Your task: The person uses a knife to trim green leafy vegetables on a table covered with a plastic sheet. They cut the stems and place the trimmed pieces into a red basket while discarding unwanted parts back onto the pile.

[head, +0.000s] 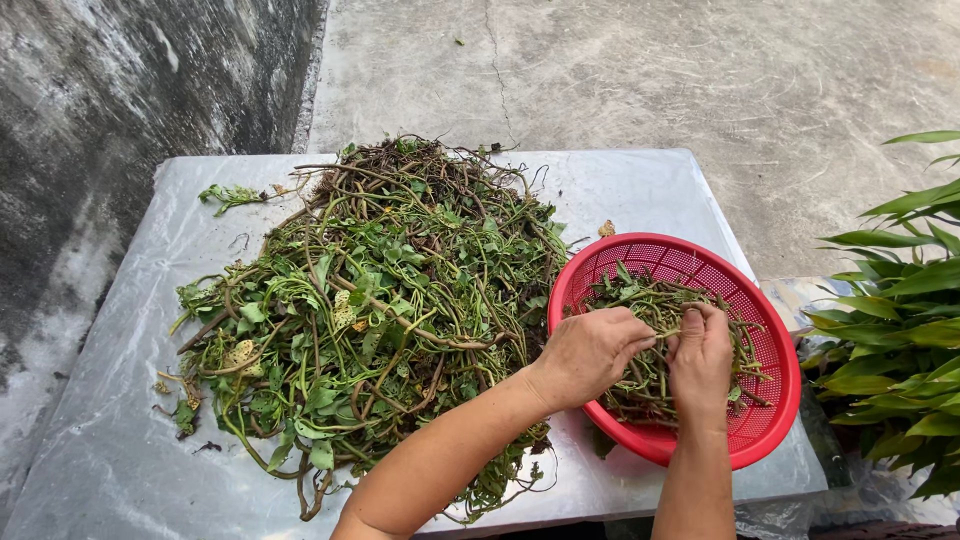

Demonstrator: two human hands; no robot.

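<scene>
Both my hands are over the red basket [766, 410], which sits on the right side of the worktop [640, 190] with its near rim hanging just past the edge. My left hand [590, 352] comes in from the left with the fingers curled down onto the trimmed stems [650, 300] lying in the basket; the grip is closed on a stem or two, though the fingertips are tucked under and I cannot tell exactly how many. My right hand [700, 362] stands just beside it, thumb up, fingers pinched on the same bunch, so the two grips are almost touching across a short length of vine.

To the left, filling the middle of the worktop, is the big heap of vines [380, 300], tangled green stems and leaves with some yellowed ones and a brownish rooty knot at the far end. A single loose sprig [228, 195] lies apart at the far left. A potted leafy plant [900, 320] stands off the right edge.

I judge this to be the picking-over step: a piece is being snapped or stripped between the two grips above the basket. The next move calls for a firm pinch on both sides and a short pull apart, keeping the piece over the basket.
</scene>
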